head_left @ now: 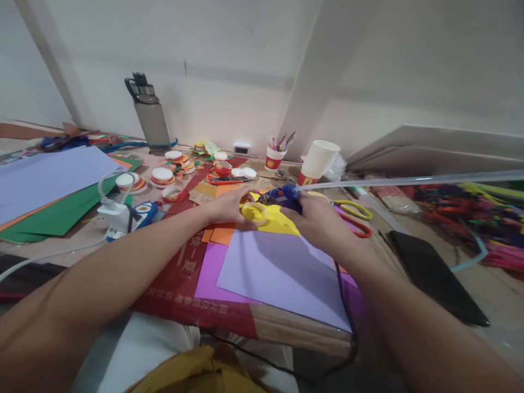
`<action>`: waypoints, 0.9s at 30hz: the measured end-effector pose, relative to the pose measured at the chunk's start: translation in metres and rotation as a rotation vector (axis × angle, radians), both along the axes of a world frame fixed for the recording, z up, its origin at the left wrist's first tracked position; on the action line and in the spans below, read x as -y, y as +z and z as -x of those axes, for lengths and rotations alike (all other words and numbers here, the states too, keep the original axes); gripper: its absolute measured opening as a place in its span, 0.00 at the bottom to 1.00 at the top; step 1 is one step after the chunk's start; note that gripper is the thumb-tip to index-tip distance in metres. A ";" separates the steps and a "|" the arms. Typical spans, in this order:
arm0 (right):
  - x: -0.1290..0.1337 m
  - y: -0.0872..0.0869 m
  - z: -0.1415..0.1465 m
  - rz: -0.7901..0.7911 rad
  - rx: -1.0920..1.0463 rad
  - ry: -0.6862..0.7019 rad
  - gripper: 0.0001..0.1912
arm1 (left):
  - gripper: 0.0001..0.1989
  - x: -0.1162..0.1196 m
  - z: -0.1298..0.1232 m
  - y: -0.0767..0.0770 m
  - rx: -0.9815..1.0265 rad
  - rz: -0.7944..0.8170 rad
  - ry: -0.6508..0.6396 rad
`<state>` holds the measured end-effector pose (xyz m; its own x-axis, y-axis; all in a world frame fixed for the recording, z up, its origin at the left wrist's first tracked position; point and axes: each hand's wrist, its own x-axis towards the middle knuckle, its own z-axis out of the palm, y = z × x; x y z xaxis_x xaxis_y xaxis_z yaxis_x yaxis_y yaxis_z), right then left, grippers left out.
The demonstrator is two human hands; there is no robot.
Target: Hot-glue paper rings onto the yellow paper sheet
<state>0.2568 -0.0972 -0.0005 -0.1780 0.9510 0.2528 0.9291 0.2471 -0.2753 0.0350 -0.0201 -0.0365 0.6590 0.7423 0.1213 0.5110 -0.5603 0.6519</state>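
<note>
My left hand (229, 207) is closed on a short, pale round paper cup piece (257, 221), its open side facing me and yellow showing through it. My right hand (317, 215) is wrapped round a blue hot glue gun (289, 196). A long translucent glue stick (393, 180) runs from the gun's back end off to the right. The nozzle points left, close to the cup piece; whether they touch I cannot tell. Beneath both hands lies yellow paper (282, 222), with a lilac sheet (278, 267) nearer to me.
Scissors (354, 215) and a black phone (438, 278) lie at right. Stacked paper cups (317, 164), a cup of pens (275, 158) and a water bottle (151, 117) stand behind. A power strip (135, 218) sits at left. The gun's black cord (347, 300) hangs over the table edge.
</note>
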 end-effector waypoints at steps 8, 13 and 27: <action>0.003 -0.004 0.007 0.063 0.151 -0.050 0.13 | 0.49 -0.007 0.001 -0.008 0.027 0.050 0.001; 0.002 -0.006 0.009 0.090 0.175 -0.067 0.13 | 0.50 -0.007 0.001 -0.008 0.026 0.058 0.009; -0.001 -0.012 0.021 0.091 0.184 -0.036 0.15 | 0.45 -0.010 0.001 -0.013 0.127 0.037 -0.066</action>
